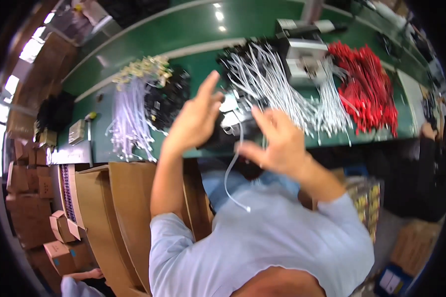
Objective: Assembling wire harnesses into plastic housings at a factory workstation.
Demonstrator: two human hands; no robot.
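Note:
Between my hands, at the front edge of the green bench, sits a dark device point(218, 140) with bright metal parts on top; its exact kind is blurred. A white cable point(228, 174) runs from it, curving down in front of my shirt to a small white end. My left hand point(195, 119) is beside the device's left side, index finger stretched up and away. On the right, my right hand point(280, 143) has thumb and index finger spread apart, the thumb tip close to the cable. I see nothing gripped in either hand.
White cables point(267, 81) with black ends lie behind my right hand, red cables point(366, 89) farther right. A grey-white machine point(305, 54) stands among them. Pale cables with yellowish ends point(131, 109) lie left. Cardboard boxes point(129, 208) stand below; another person's hand point(427, 131) shows at right.

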